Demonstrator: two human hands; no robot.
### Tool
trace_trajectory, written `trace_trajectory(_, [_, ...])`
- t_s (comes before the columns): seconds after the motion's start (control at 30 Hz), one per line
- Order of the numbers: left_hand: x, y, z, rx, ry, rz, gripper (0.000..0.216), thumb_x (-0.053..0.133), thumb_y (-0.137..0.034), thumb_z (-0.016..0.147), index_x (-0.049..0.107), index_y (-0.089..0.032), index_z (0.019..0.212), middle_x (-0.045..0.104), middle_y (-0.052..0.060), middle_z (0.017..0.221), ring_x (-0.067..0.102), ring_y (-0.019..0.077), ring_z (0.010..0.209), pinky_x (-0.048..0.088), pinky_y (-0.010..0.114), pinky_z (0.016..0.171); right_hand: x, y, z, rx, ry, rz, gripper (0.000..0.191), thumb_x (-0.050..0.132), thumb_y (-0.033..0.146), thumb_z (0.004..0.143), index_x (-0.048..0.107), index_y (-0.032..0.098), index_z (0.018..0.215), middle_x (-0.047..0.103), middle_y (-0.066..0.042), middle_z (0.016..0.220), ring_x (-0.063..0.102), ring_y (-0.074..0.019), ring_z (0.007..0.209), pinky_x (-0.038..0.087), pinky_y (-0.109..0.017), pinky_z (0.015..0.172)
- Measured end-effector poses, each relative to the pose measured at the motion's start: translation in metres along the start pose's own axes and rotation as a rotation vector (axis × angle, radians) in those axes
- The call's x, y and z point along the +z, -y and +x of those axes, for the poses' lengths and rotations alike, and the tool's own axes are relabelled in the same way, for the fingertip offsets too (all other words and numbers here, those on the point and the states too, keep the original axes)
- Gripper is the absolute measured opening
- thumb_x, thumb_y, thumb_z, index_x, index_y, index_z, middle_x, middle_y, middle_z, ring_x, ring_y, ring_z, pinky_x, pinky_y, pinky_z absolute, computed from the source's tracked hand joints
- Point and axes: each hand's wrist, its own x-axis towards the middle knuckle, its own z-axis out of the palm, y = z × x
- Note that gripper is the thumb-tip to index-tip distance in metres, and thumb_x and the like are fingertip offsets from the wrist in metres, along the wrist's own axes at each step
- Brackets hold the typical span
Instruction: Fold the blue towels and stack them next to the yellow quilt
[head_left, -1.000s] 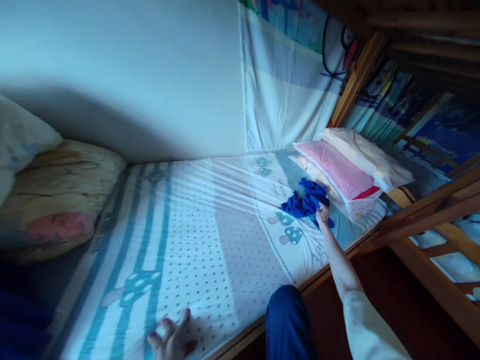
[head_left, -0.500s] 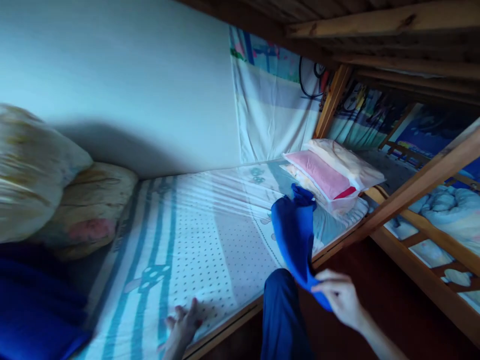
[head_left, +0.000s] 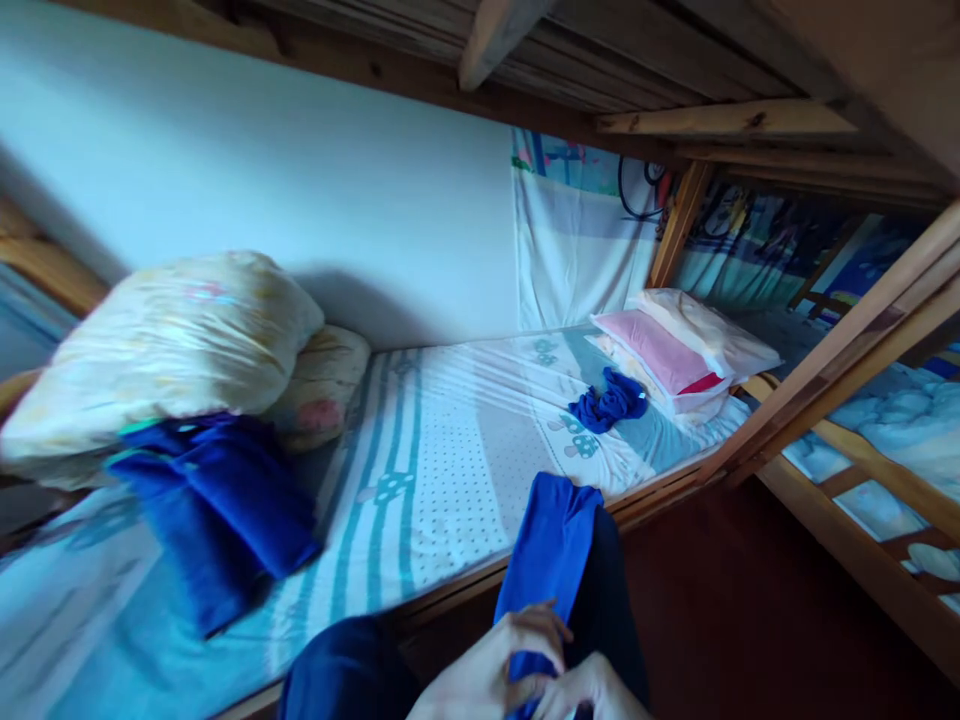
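Both of my hands are at the bottom edge of the view, closed on one blue garment [head_left: 551,545]. My left hand [head_left: 487,670] and my right hand [head_left: 589,690] pinch its lower end while the cloth lies along my dark blue trouser leg [head_left: 611,610]. A second crumpled blue garment [head_left: 607,402] rests on the mattress [head_left: 450,450] next to the pink pillow [head_left: 656,352]. The mattress has a white sheet with blue stripes and mushroom prints.
Folded blue cloth [head_left: 217,510] lies at the left under a yellow pillow [head_left: 165,345]. A cream pillow [head_left: 709,335] tops the pink one. Wooden slats [head_left: 615,60] hang low overhead. A wooden bed rail [head_left: 832,365] slants on the right, dark floor [head_left: 750,600] below.
My right hand drew the blue garment off the mattress onto my lap. My left hand left the sheet and joined it. The view swung left, showing the yellow pillow and folded cloth.
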Motion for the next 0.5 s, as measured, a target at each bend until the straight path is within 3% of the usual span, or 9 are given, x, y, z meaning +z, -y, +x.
trace_trajectory(0.13, [-0.006,-0.035,0.010,-0.031,0.043,-0.116,0.056,0.061,-0.070,0.084,0.075,-0.022,0.111,0.074,0.010,0.103,0.067,0.0249,0.106,0.051,0.041,0.104,-0.021,0.027,-0.009,0.104,-0.127,0.109,0.037,0.071,0.055,0.088,0.084,0.020,0.082,0.080,-0.008,0.083,0.077,-0.0210,0.080,0.058,-0.029,0.079])
trace_trajectory(0.33, [0.003,-0.055,0.011,0.011,0.136,-0.106,0.053,0.069,-0.066,0.081,0.075,-0.022,0.110,0.073,0.012,0.102,0.066,0.0239,0.097,0.054,0.037,0.092,-0.032,0.053,-0.015,0.091,0.010,0.162,0.034,0.073,0.050,0.088,0.083,0.019,0.079,0.081,-0.009,0.086,0.078,-0.0198,0.081,0.058,-0.027,0.078])
trace_trajectory(0.5, [0.008,-0.049,0.008,0.031,0.194,0.020,0.034,0.068,-0.051,0.085,0.076,-0.023,0.102,0.072,0.009,0.095,0.064,0.0243,0.096,0.051,0.039,0.092,-0.030,0.061,-0.012,0.040,0.098,0.167,0.029,0.073,0.045,0.088,0.083,0.019,0.080,0.081,-0.008,0.082,0.078,-0.0196,0.081,0.058,-0.025,0.074])
